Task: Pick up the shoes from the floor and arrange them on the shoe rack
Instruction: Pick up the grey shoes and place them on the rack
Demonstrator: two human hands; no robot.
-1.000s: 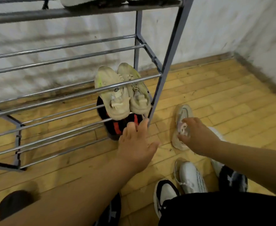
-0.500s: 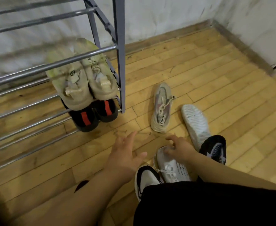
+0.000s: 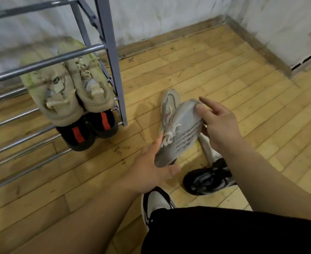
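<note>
While the grey shoe (image 3: 180, 132) hangs clear of the floor (image 3: 224, 74), both hands share it: the right hand (image 3: 218, 125) grips the toe end, thumb on the upper and the other fingers behind, forefinger pointing loose; the left hand (image 3: 151, 167) cups the heel end from below, fingers partly curled under it, thumb up by the lace. How firmly the left holds I cannot tell, since the shoe hides its fingertips. Its likely mate (image 3: 166, 105) lies on the floor just behind, partly covered by the lifted one. More shoes remain down: a white one (image 3: 208, 149) under the right wrist, a black knit one (image 3: 206, 180) touching it, and a black-and-white one (image 3: 154, 200) near the person's knee. On the rack (image 3: 110, 57) to the left, a beige pair (image 3: 66, 87) sits on one tier and a black pair with red stripes (image 3: 88, 131) on the tier below, both at the rack's right end beside the post. The step in hand looks like the pickup of one grey shoe, about finished. Next it seems best to gather the mate as well, then carry the pair left, past the post, and set them on free bars beside a placed pair, soles down and toes inward to match. Thin bars mean each sole must bridge two of them or the shoe may tip through.
</note>
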